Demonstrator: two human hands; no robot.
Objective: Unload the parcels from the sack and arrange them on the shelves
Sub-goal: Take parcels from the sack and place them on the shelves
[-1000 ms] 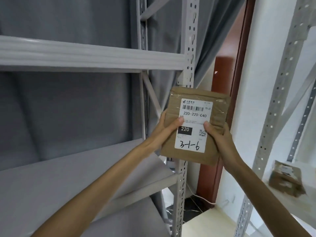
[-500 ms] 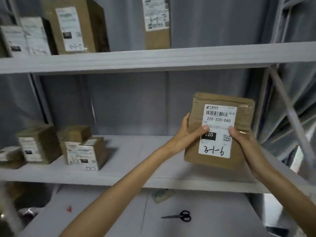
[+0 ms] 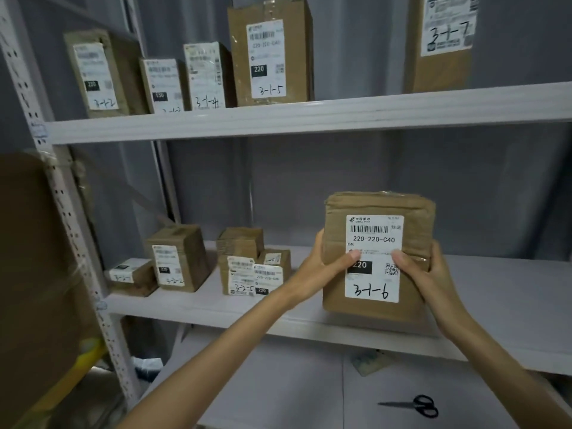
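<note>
Both hands are on one parcel: we note the left hand gripping its left edge with the thumb laid across the label, and the right hand gripping its right edge in the same way, fingers curled round behind where we cannot see them. The parcel, a brown cardboard box marked 3-1-6 by hand on its white label, is held upright in front of the middle shelf, label toward the camera; whether its lower edge touches the shelf board we cannot tell. We judge the box stiff but not rigid: its upper face shows creased, taped flaps and rounded corners, so hard squeezing at the top would likely buckle it. The clear tape bands look slick, and the glossy label offers little friction; the bare cardboard at the two side edges, where the hands now sit, appears the sounder place to hold. We judge the weight modest, as the wrists show no evident strain, though the contents are unknown and should be treated as possibly fragile. On the upper shelf an open gap lies between the box marked 3-1-5 and the box marked 3-1-7, which we take as the likely destination.
</note>
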